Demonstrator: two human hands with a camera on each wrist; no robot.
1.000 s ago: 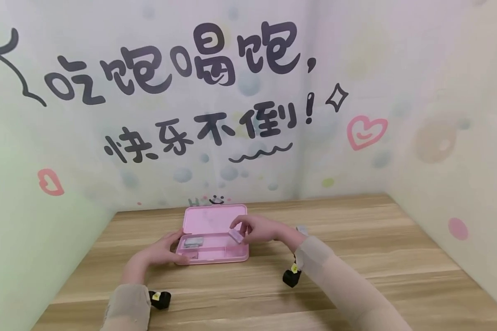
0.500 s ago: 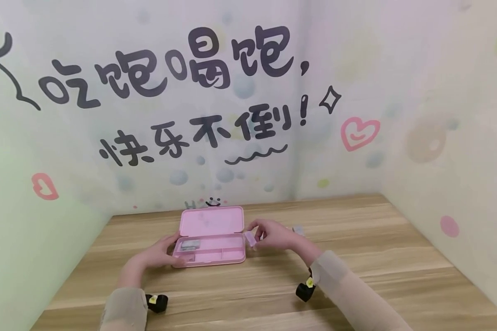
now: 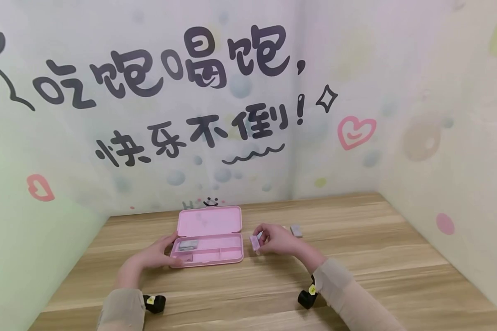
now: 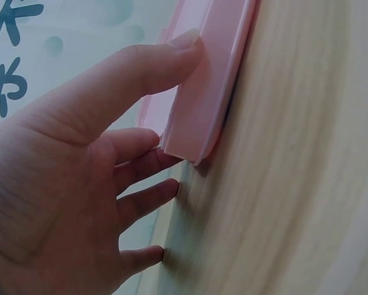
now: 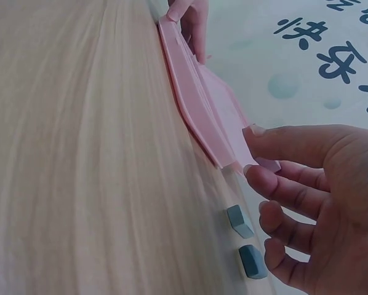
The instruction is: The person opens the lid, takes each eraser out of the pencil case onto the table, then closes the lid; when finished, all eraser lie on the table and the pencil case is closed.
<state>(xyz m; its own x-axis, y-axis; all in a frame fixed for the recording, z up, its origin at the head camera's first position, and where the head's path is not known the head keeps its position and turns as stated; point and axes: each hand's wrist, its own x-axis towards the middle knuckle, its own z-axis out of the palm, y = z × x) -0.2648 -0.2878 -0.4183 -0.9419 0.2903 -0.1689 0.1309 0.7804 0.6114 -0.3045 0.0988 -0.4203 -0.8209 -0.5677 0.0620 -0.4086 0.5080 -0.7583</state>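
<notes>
A pink pencil case (image 3: pixel 231 255) lies with its lid (image 3: pixel 209 220) raised toward the wall. My left hand (image 3: pixel 155 253) grips its left end; in the left wrist view the thumb (image 4: pixel 181 55) lies across the front part and fingers reach the end. A grey block (image 3: pixel 188 245) sits in the rear compartment, and a small pinkish piece (image 3: pixel 188 258) in the front left one, partly behind the thumb. Just right of the case, my right hand (image 3: pixel 278 241) pinches a small lilac block (image 3: pixel 254 242) between thumb and fingers, close over the table.
Beyond my right hand a grey block (image 3: pixel 296 231) rests on the wooden table (image 3: pixel 356 257). The right wrist view shows a lighter block (image 5: pixel 239 221) and a darker block (image 5: pixel 252 262) on the table. A printed wall (image 3: pixel 248 179) closes off the back.
My right hand has carried the lilac block from over the case's right part out to the right and lower, beside the case. The left hand keeps its hold on the case.
</notes>
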